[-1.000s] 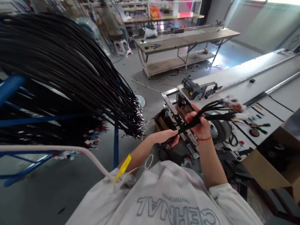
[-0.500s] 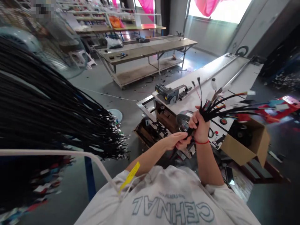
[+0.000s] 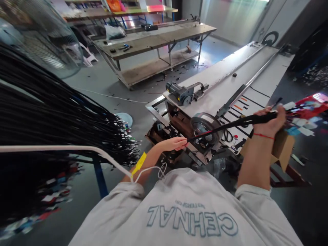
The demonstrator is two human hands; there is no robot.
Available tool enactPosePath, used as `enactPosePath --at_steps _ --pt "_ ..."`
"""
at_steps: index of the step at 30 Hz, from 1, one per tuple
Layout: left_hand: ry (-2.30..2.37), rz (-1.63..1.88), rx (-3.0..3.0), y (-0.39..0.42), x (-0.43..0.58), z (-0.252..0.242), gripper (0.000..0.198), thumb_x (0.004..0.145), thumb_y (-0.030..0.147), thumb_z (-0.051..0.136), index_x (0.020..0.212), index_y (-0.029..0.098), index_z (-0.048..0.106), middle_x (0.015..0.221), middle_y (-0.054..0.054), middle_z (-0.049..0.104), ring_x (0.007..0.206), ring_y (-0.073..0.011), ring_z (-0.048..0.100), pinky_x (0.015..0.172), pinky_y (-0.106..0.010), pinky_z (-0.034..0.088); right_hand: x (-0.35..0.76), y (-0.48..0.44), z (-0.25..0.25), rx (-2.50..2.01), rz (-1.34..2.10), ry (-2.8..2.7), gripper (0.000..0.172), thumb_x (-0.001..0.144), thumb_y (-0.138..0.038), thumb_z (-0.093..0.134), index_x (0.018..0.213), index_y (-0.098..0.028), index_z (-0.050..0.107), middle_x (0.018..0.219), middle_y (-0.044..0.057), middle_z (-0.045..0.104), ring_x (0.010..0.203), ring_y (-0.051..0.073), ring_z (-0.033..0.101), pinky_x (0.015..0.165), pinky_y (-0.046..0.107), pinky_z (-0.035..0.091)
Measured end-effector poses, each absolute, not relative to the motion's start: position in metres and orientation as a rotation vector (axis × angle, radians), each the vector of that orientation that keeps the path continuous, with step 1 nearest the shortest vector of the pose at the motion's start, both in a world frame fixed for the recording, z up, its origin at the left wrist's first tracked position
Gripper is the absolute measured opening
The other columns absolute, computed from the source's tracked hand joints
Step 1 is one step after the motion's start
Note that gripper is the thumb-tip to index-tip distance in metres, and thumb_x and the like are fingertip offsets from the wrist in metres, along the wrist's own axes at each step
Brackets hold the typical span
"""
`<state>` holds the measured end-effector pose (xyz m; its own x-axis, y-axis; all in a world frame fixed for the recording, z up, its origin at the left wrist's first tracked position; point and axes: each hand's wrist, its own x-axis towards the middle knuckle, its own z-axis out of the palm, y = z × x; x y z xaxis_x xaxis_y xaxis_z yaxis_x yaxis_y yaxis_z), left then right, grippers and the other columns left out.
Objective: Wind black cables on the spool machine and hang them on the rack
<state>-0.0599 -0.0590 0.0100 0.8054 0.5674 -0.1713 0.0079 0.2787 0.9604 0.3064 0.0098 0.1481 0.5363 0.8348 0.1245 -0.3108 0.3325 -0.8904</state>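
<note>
A black wire harness (image 3: 230,125) stretches across in front of me between my two hands. My left hand (image 3: 178,143) pinches its thin end near the middle of the view. At the right, my right hand (image 3: 271,121) is wrapped round the thicker part of the bundle, close to its connectors. Beyond that hand, red, white and blue connectors (image 3: 304,116) fan out, partly blurred. Under the stretched harness sits a machine with a round black tape reel (image 3: 206,124), beside the end of a long white table (image 3: 228,73).
Many black harnesses (image 3: 64,112) hang in a thick mass at the left, above a blue post (image 3: 99,179). A cardboard box (image 3: 283,147) stands at the right, partly behind my forearm. A motor unit (image 3: 179,94) sits on the white table. A workbench (image 3: 159,41) stands farther back.
My hands were close together on the bundle; now they are far apart. The right hand has moved right with the connector end, and the harness is drawn out straight between them.
</note>
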Motion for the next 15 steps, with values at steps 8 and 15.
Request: enactPosePath --at_steps 8,15 --pt "0.561 0.233 1.247 -0.067 -0.115 0.019 0.052 0.086 0.06 0.05 0.099 0.011 0.062 0.063 0.002 0.047 0.051 -0.0074 0.036 0.045 -0.02 0.03 0.251 -0.007 0.117 -0.95 1.059 -0.68 0.005 0.075 -0.018 0.064 0.072 -0.02 0.06 0.061 -0.004 0.047 0.048 0.007 0.038 0.046 0.021 0.038" --pt "0.716 -0.032 0.924 -0.123 -0.171 -0.007 0.045 0.073 0.058 0.069 0.077 0.013 0.062 0.052 0.005 0.034 0.044 -0.0067 0.028 0.04 -0.021 0.021 0.123 -0.076 0.023 -0.951 2.004 -0.824 0.017 0.07 -0.029 0.069 0.081 -0.017 0.064 0.063 -0.001 0.057 0.05 0.008 0.041 0.046 0.02 0.036"
